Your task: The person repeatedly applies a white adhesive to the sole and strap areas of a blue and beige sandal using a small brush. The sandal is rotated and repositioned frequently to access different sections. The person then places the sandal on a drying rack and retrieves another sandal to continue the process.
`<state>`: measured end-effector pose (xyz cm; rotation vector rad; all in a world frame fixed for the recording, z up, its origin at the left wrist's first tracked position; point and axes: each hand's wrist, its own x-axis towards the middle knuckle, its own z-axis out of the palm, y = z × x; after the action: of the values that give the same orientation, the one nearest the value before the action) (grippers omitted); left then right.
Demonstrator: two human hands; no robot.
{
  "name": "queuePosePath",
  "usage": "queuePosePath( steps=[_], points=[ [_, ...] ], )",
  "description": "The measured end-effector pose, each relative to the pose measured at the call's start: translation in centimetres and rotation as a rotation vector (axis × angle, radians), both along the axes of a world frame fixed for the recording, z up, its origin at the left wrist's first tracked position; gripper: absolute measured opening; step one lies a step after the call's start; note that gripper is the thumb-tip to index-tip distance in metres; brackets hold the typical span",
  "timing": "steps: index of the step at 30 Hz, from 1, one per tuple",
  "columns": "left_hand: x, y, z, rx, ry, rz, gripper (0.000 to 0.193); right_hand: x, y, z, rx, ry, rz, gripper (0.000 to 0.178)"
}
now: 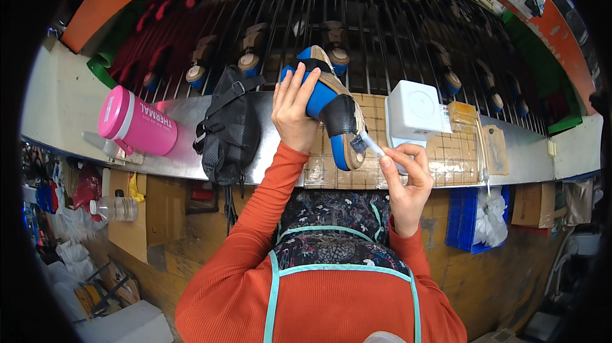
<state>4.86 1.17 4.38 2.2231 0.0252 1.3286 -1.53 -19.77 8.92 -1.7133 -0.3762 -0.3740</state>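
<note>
My left hand (295, 102) grips a partly made shoe (338, 115), black leather stretched over a blue last, its tan underside turned toward the right. The shoe is tilted over the bench. Between the thumb and fingers of my right hand (408, 177) is a white pen-shaped tool (372, 143). Its tip meets the lower end of the shoe's underside, beside a gathered dark flap of material. Just beyond my right hand stands a white plastic container (413, 113). The grid-patterned board (325, 174) lies below the shoe.
Behind the bench, a rack of metal bars (287, 24) carries several similar shoes. A pink thermal jug (137, 123) and a black bag (231, 126) stand to the left. On the right are an amber block (462, 115) and a blue crate (460, 222) below the edge.
</note>
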Motion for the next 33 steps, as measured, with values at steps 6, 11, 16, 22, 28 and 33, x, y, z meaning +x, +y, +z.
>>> queuePosePath(
  steps=[6, 11, 16, 22, 28, 33],
  points=[
    [-0.1, 0.5, -0.1, 0.021, -0.011, 0.042, 0.065, 0.9, 0.6, 0.4, -0.165, -0.164, -0.101, 0.016],
    [-0.1, 0.8, 0.0, 0.010, 0.013, 0.061, 0.064, 0.9, 1.0, 0.3, -0.129, -0.235, -0.084, 0.018],
    [-0.4, 0.5, 0.2, -0.014, 0.105, 0.045, 0.064, 0.7, 0.9, 0.0, -0.080, -0.192, -0.011, 0.018],
    [-1.3, -0.5, 1.1, -0.109, 0.253, -0.095, 0.061, 1.4, 0.5, 0.4, -0.061, -0.248, 0.017, 0.018],
    [-2.0, -1.3, 2.2, -0.131, 0.461, -0.260, 0.060, 3.0, -0.1, 1.4, -0.039, -0.286, 0.090, 0.019],
    [-2.4, -0.4, 2.5, -0.199, 0.805, -0.522, 0.067, 4.7, -0.2, 2.1, -0.071, -0.294, 0.170, 0.019]
  ],
)
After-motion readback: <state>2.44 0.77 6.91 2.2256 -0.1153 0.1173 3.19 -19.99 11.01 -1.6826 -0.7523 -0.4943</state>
